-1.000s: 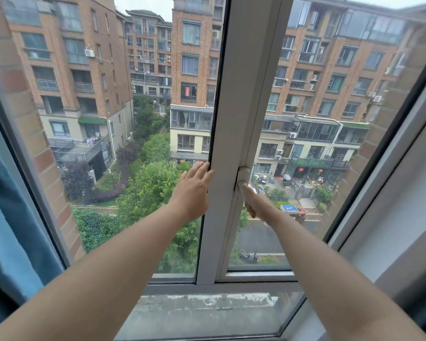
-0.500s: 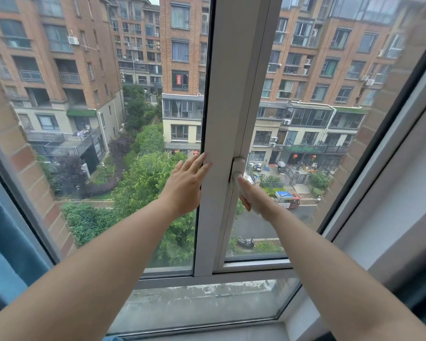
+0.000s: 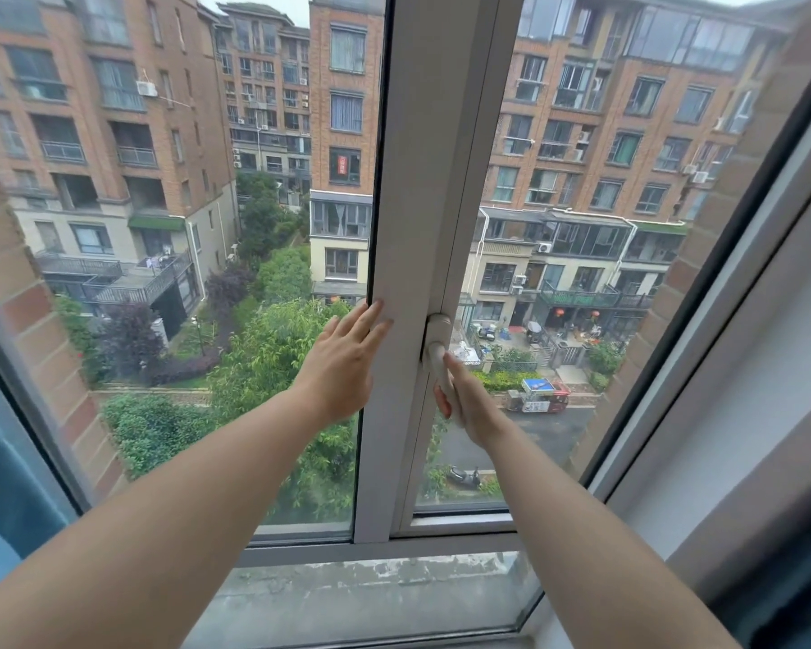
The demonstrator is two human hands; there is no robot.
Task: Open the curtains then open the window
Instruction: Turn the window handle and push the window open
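A white window frame post (image 3: 422, 189) runs down the middle between two glass panes. On its right edge sits a white window handle (image 3: 437, 339), pointing down. My right hand (image 3: 464, 400) is wrapped around the handle's lower part. My left hand (image 3: 347, 363) lies flat with fingers spread against the left side of the post. A blue curtain (image 3: 5, 498) is drawn aside at the far left, and another dark curtain edge (image 3: 797, 578) shows at the lower right.
A grey outer sill (image 3: 361, 597) lies below the frame. The white wall reveal (image 3: 740, 414) slopes along the right. Brick buildings, trees and a street lie far below outside.
The view shifts slightly. Both hands stay on the post and handle, and the handle still points down.
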